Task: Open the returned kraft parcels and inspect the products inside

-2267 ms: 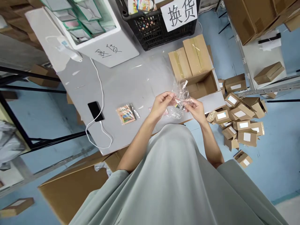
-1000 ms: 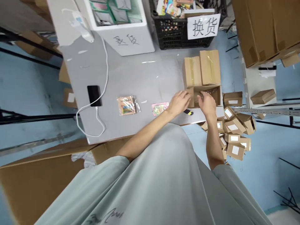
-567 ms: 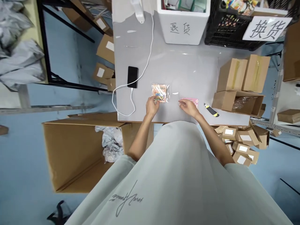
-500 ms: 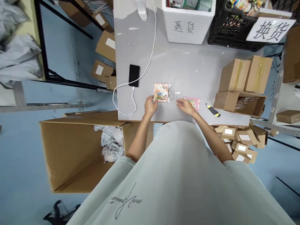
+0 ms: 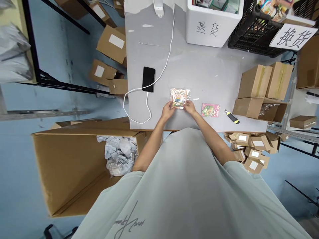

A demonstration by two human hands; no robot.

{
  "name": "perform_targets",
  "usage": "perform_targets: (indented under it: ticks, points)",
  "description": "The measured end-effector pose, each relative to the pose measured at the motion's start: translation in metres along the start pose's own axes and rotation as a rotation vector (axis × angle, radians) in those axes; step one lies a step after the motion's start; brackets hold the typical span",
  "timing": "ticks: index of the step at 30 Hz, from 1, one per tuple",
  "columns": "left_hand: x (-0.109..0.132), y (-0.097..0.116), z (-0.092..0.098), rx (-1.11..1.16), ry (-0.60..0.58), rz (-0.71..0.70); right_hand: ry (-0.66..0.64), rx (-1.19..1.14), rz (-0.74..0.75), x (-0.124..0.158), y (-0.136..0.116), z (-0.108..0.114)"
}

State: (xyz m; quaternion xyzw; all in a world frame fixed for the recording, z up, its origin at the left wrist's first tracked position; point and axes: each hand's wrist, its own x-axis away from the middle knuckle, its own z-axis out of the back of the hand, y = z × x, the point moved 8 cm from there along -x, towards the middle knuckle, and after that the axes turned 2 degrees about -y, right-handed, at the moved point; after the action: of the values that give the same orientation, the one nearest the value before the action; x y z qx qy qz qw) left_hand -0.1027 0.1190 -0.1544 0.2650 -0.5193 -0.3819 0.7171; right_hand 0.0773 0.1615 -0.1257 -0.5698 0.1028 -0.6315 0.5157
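Note:
A small orange packet in clear plastic wrap (image 5: 178,97) lies near the front edge of the grey table (image 5: 199,73). My left hand (image 5: 167,109) pinches its near left corner. My right hand (image 5: 189,107) grips its near right corner. Both hands are closed on the packet. To the right of my right hand a pink card packet (image 5: 210,110) lies flat. Further right lies a black and yellow utility knife (image 5: 232,116).
A black phone (image 5: 148,78) on a white cable lies at the left. An open cardboard box (image 5: 259,108) holding clear plastic stands at the right edge. A white bin (image 5: 211,23) and black crate (image 5: 251,36) stand at the back. A large carton (image 5: 74,166) with crumpled bags sits on the floor left; several small boxes (image 5: 251,149) lie right.
My hands dropped the clear plastic wrap into the open box at the right, then moved left. My right hand left the pink card packet and joined my left on the orange packet.

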Motion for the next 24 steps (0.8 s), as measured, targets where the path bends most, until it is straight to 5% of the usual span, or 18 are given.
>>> perform_targets:
  ticks: [7,13,19,24]
  points:
    - [0.017,-0.002,-0.01,0.115,-0.114,-0.03,0.093,-0.07,-0.122,0.02,0.023,0.005]
    - [0.035,0.006,-0.013,0.257,-0.092,0.006,0.103,-0.295,0.003,0.071,0.027,0.036]
    - [0.066,0.041,-0.044,0.421,-0.376,-0.039,0.005,-0.594,0.051,0.128,0.037,0.067]
    - [0.09,0.075,-0.065,0.507,-0.474,-0.056,-0.03,-0.875,0.09,0.159,0.043,0.097]
